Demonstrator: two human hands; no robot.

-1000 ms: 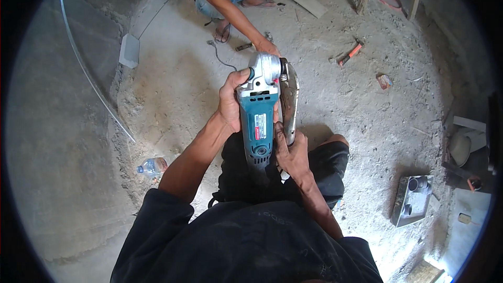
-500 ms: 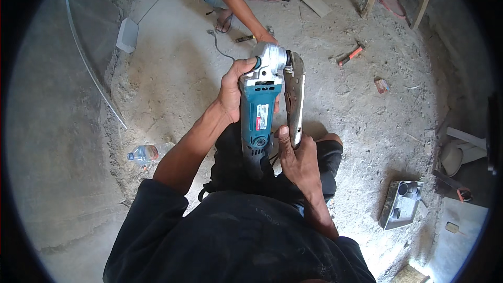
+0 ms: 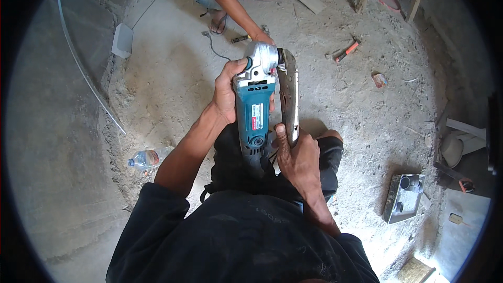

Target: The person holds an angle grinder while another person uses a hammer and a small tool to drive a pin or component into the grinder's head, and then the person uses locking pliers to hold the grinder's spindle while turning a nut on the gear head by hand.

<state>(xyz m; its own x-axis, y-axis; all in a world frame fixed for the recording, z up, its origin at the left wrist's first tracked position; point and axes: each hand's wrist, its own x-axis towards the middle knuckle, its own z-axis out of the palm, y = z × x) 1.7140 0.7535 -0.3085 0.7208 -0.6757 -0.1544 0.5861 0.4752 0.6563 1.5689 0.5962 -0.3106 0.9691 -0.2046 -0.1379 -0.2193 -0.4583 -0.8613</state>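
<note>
A teal angle grinder [image 3: 252, 106] with a silver head is upright in front of my torso, its head pointing away from me. My left hand [image 3: 225, 91] wraps round its upper body, thumb pressed on the dark button at the side of the silver head. In my right hand [image 3: 298, 157] are worn metal pliers [image 3: 289, 91], apparently locking pliers, gripped by the handle end. Their far end meets the spindle on the right side of the grinder head. The exact bite of the jaws is hard to make out.
Opposite me another person crouches, an arm [image 3: 236, 10] reaching down behind the grinder head. A red-handled hammer [image 3: 347, 52] lies on the dusty floor to the right. A plastic bottle [image 3: 144, 159] lies left; a metal tray [image 3: 404, 199] with dark parts is at lower right.
Both hands keep their holds on the grinder and pliers, which sit slightly further left in view. The whole scene has shifted a little; the pliers' angle looks nearly the same.
</note>
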